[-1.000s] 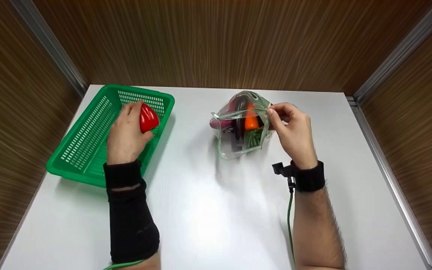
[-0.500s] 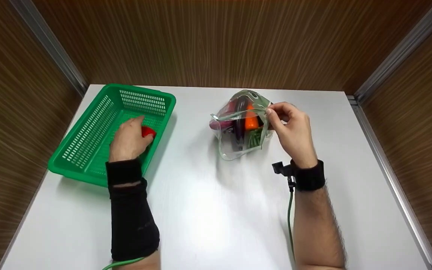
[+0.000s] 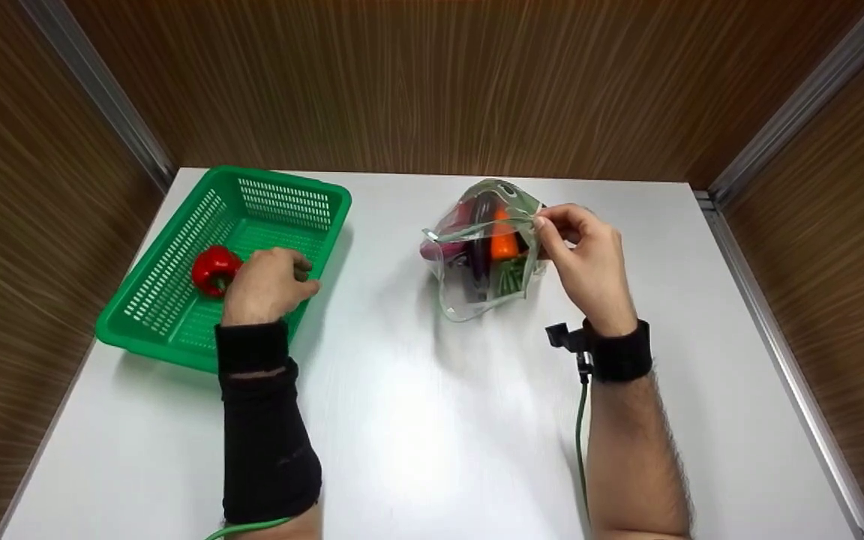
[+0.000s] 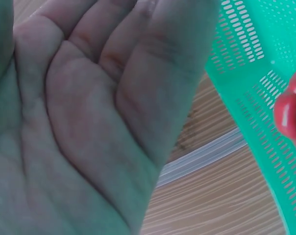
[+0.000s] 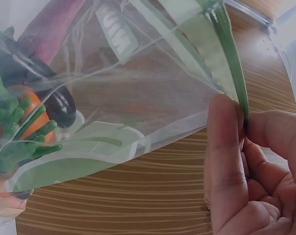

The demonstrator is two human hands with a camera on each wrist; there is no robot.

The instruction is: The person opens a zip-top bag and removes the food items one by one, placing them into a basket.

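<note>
Your right hand (image 3: 586, 259) pinches the clear bag's (image 3: 481, 251) rim at three o'clock, left hand (image 3: 267, 285) empty and relaxed over the green basket (image 3: 169, 300); slacken that pinch and the vegetables may spill.

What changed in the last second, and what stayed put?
The left hand lowered the red pepper into the green basket and let it go; it now lies free beside the hand. The right hand still pinches the clear bag of vegetables, unmoved.
</note>
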